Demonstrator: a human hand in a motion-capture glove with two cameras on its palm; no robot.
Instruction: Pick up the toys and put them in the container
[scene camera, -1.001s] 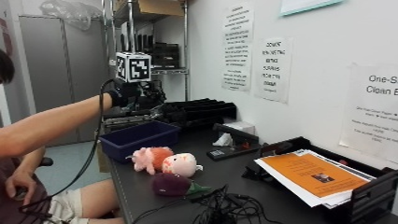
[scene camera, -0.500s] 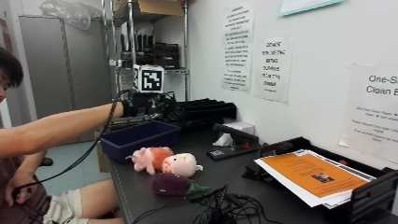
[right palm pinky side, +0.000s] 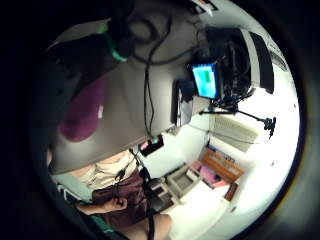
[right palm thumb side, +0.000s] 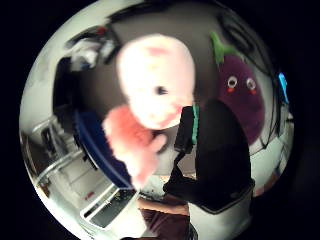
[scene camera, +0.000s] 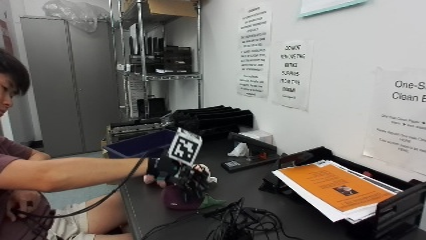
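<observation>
Two toys lying under the right hand (scene camera: 178, 176), pink doll (right palm thumb side: 150, 100) beside purple eggplant (right palm thumb side: 240, 97), finger state being impossible to tell.

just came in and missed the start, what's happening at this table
A person is clearing soft toys off a dark table into a blue bin. Their gloved right hand is reaching down over the toys, right above the pink doll and the purple eggplant toy. The palm view shows the doll close under the hand, lying beside the bin, with the eggplant next to it. Whether the fingers have closed on anything cannot be seen. Both toys are on the table, not in the bin.
</observation>
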